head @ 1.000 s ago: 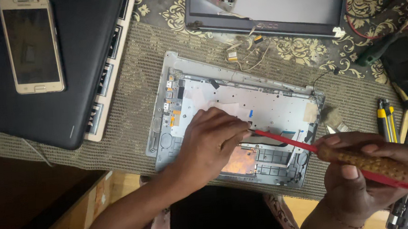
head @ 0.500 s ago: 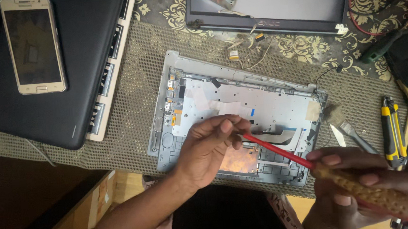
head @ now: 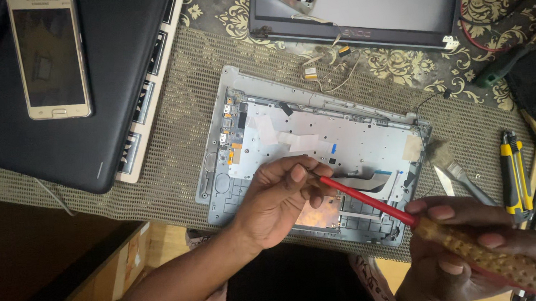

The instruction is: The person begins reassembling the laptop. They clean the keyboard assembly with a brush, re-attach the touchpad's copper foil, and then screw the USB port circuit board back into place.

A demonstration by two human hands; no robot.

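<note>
Screwdriver tip moved left, hidden by left hand, right hand cropped

Screwdriver tip hidden behind left hand fingers; what it touches on the opened laptop base cannot be told. Base's near edge partly covered by both hands. Right hand cut off by bottom edge; handle's end nearly at the right edge. Detached screen panel cropped at top. Black laptop cropped top and left. Tools at right partly out of frame, lower ones blurred. Small connectors on base too small to identify.
</note>
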